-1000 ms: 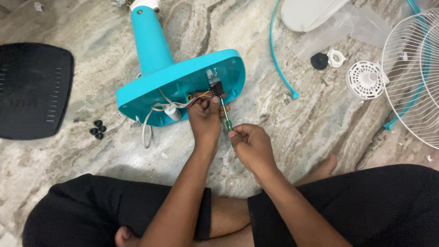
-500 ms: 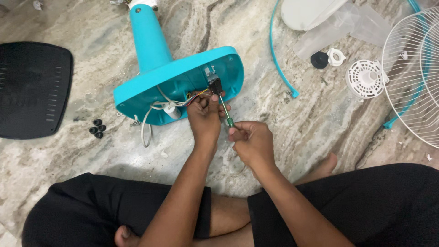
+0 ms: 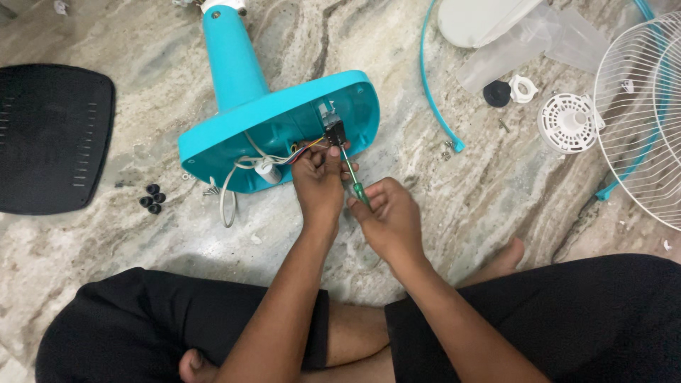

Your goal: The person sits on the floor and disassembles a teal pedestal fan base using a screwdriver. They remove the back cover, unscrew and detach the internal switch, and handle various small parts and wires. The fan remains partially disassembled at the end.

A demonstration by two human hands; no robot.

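Gripping screwdriver [image 3: 352, 177], right hand [image 3: 389, 220] just below fan base [image 3: 284, 117].

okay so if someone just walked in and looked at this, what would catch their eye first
Likely the bright turquoise fan base, lying on its side on the marble floor at centre. At its open underside, the left hand steadies a small black part while the right hand works a green-handled screwdriver. A white wire fan guard lies far right.

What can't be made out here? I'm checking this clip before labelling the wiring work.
- Screwdriver tip, head view: hidden behind the small black switch part and the left hand.
- Green-handled screwdriver: handle mostly covered by the right hand.
- White wire fan grille: cut off by the right edge.
- Loose screws on the marble floor: too small to count.
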